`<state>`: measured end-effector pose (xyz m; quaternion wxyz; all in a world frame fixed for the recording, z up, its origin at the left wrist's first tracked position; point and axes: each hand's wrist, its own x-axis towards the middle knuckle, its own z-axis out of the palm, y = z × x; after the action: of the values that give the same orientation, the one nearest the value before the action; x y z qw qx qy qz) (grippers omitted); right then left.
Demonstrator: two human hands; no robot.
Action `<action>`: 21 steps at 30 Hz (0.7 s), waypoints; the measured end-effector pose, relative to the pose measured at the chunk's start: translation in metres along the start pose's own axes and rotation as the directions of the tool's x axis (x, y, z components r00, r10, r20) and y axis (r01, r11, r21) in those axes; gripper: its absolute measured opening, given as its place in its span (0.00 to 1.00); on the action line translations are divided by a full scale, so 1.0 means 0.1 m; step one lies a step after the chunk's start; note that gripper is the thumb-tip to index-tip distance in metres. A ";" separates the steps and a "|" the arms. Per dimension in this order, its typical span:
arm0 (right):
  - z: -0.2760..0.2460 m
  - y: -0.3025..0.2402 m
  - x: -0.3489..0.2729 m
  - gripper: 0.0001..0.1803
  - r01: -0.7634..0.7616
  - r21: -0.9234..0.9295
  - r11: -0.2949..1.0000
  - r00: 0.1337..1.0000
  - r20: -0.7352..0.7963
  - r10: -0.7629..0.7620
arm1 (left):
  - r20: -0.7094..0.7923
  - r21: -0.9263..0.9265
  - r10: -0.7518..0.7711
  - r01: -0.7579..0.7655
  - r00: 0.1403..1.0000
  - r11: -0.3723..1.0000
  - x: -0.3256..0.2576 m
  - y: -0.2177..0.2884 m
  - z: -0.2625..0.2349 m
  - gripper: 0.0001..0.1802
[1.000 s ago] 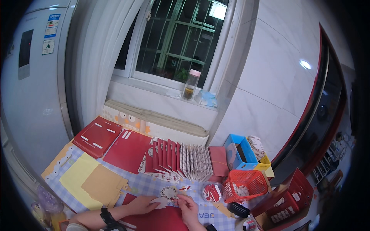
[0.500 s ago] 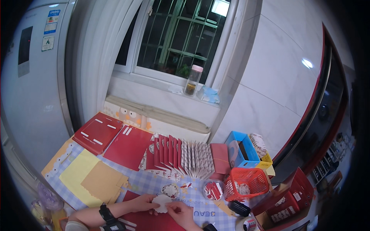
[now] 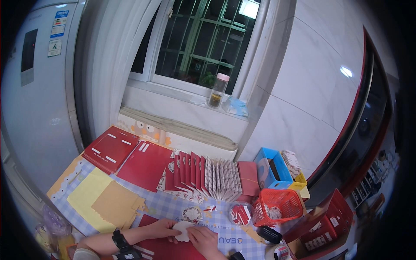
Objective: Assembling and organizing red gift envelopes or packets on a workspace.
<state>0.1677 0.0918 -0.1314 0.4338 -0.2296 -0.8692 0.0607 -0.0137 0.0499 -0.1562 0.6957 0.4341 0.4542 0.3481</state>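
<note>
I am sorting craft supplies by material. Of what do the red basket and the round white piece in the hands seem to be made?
Red basket: likely moulded plastic, from its open lattice walls. Round white piece: probably thin matte paper, flat with a scalloped edge, held by left hand and right hand.

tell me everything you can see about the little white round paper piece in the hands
The small white round paper cutout looks thin and flat, with a wavy, scalloped rim. It lies low over a red card sheet at the near edge of the blue checked tablecloth. The left hand touches its left side and the right hand pinches its right side, hiding part of it. Any pattern on it is too small to tell.
</note>
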 end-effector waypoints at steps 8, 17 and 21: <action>-0.04 -0.03 0.06 0.10 0.144 -0.048 0.988 0.990 0.001 -0.144 | -0.009 0.013 0.010 -0.010 1.000 1.000 -0.02 0.00 0.00 0.13; 0.03 0.07 -0.10 0.13 0.164 -0.009 0.986 0.985 0.051 -0.163 | -0.016 0.072 0.057 -0.055 0.998 0.996 0.00 -0.03 -0.02 0.12; 0.01 0.06 -0.08 0.13 0.170 0.005 0.985 0.982 0.080 -0.170 | -0.034 0.088 0.080 -0.077 0.996 0.993 -0.03 0.03 -0.03 0.11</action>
<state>0.1731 0.0937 -0.1393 0.4017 -0.1523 -0.9025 0.0316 -0.0174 0.0490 -0.1533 0.6531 0.4749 0.4646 0.3633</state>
